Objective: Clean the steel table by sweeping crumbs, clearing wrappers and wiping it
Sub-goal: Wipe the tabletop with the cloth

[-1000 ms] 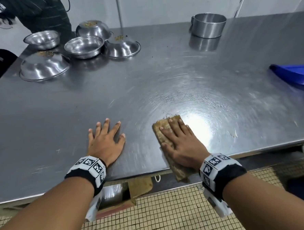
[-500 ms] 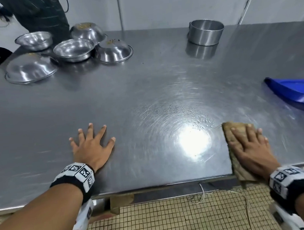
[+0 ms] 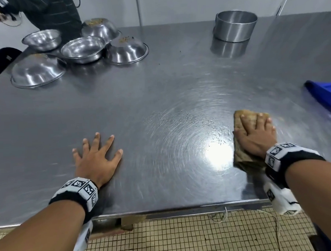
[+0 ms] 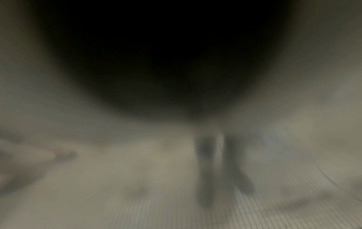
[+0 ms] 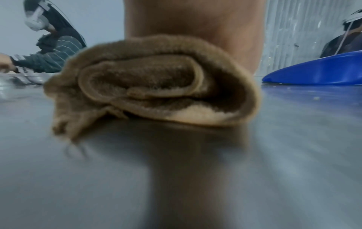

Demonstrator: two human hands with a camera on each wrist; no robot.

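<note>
Right hand (image 3: 255, 137) is flat on the folded brown cloth (image 3: 243, 118), fingers straight, pressing it to the counter (image 3: 158, 90) near the front right edge. Left hand (image 3: 97, 158) lies spread, palm down on bare steel, bracing and holding nothing; its wrist view is too blurred to add anything.

The risks, as I read them: the blue dustpan (image 3: 327, 94) sits just right of the cloth, so a wide stroke that way could knock it, and any crumbs in it would spill back out. A few specks (image 5: 315, 97) lie in front of it, which a damp cloth may smear rather than lift. The cloth's near end sits close to the front edge, so a pull towards the body could drag it off. Crumbs also sit on the upturned bowls and could fall onto wiped steel.

The count: one cloth, one dustpan, five bowls (image 3: 82, 49) at far left, three of them upside down, and one round tin (image 3: 236, 26) at the back. No wrappers in view.
</note>
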